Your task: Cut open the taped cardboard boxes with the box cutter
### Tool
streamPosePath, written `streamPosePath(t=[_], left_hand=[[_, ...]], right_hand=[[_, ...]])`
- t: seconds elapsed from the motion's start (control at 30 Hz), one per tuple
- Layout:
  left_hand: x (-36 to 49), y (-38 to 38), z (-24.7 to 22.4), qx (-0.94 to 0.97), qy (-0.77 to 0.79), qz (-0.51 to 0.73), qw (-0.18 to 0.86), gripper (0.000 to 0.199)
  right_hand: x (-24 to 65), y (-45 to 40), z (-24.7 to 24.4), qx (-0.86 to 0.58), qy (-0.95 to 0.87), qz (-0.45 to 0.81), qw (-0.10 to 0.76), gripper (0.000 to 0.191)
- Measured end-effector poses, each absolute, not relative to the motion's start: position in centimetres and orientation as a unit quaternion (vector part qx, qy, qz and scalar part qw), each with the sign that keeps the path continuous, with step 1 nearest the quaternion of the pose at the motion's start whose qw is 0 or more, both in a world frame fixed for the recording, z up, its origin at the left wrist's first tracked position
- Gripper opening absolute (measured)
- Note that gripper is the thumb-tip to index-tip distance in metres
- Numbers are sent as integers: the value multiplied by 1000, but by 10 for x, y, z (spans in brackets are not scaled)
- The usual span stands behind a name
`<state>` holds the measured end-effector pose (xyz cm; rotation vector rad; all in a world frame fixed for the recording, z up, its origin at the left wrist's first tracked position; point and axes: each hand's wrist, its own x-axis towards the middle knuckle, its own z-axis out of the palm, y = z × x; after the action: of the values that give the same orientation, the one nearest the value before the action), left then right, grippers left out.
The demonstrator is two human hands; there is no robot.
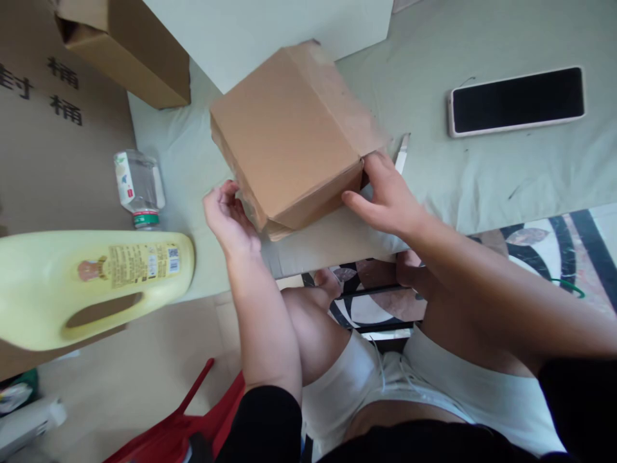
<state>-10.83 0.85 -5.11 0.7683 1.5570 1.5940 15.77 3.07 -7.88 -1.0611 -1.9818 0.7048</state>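
A brown cardboard box [289, 135] with clear tape along its edges sits at an angle over the cloth-covered table, between my two hands. My left hand [232, 218] is at its left side, fingers curled against the taped edge; part of their contact is hidden. At the right front corner, my right hand [385, 193] grips the box, with the thumb apart on the front side and the fingertips partly out of sight. Just beyond that hand lies a knife-like tool with a pale handle [402, 154], partly covered by it.
A phone [518, 101] lies on the right. Left are a clear bottle with a green cap [139, 190], a large yellow jug [96, 283], another cardboard box [130, 51] and a big printed carton [29, 154]. A white panel-like object [289, 22] stands behind.
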Motion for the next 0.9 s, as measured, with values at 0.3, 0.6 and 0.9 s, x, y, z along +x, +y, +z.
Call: streamPosePath(t=[0.3,0.6,0.9], left_hand=[[-80,-5,-27,351,427,737,388,41],[-78,0,-36,342,472,700,413,45],[-67,11,-34,316,476,736,363,40]], right_hand=[[159,20,-72,-405,-741,348,407,32],[169,23,-63,-447,-721,336,409,47],[182,26,-53,-495,-592,350,531,61]])
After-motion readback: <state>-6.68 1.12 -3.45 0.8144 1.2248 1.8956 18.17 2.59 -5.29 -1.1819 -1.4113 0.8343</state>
